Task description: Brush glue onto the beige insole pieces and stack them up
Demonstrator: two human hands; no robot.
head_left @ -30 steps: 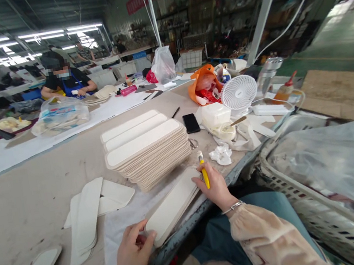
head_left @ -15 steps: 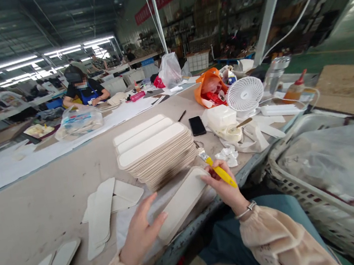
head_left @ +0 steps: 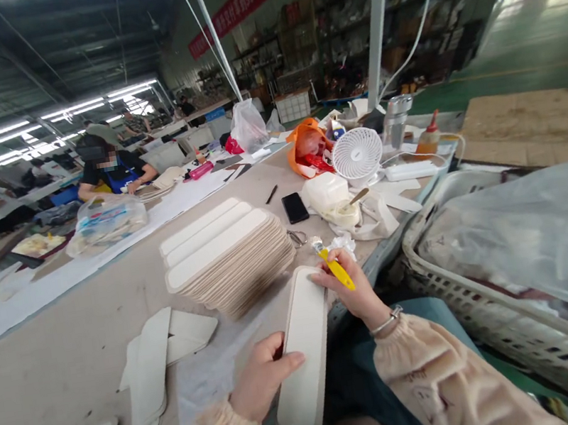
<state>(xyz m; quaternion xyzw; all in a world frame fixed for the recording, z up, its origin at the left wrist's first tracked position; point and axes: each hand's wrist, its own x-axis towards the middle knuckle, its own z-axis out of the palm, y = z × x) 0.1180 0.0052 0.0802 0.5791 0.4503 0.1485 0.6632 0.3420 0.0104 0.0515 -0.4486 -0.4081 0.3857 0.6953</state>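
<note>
A long white board with rounded ends (head_left: 305,353) is tilted at the table's front edge, gripped between both hands. My left hand (head_left: 263,374) has its thumb across the lower face and its fingers at the left edge. At the board's upper end, my right hand (head_left: 352,284) pinches the corner while also keeping a yellow-handled brush (head_left: 337,270) in the same grip, bristles pointing up and away. Just beyond lies a tall stack of similar boards (head_left: 232,264). Several loose boards (head_left: 151,363) overlap to the left.
A black phone (head_left: 295,207), scissors (head_left: 297,237) and a white fan (head_left: 357,155) are on the table beyond my hands. To the right stands a white plastic basket (head_left: 469,291) with clear plastic sheeting. Across the table a co-worker (head_left: 118,170) handles pale pieces.
The board has come up off the table toward me and turned steeper. My left hand, open beside it before, has closed on its edge. The view has swung right.
</note>
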